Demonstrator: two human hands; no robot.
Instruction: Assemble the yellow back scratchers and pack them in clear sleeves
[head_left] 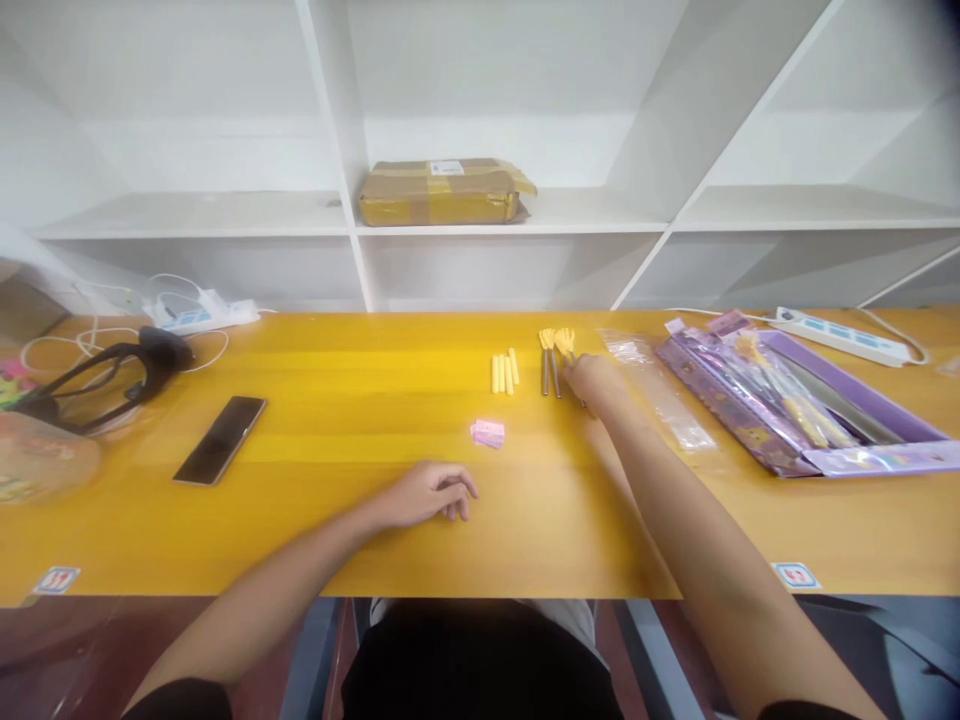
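Observation:
My left hand (427,495) rests on the table near its front edge, fingers loosely bent and apart, holding nothing. Beyond it lies a small pile of pink paper slips (488,433). My right hand (590,380) is closed on a yellow-topped grey stick, mostly covered by the fingers; a bit of shaft shows below them. Just left of that hand, more yellow-topped grey sticks (550,365) lie side by side, tops pointing away from me. Several short pale-yellow sticks (504,372) lie in a row further left.
At right are a clear plastic sleeve (660,390) and an open purple box (780,400) with packaged items. A phone (220,440), black headgear (112,375) and white cables lie left. Power strips (844,336) stand at the back; a taped carton (442,192) sits on the shelf.

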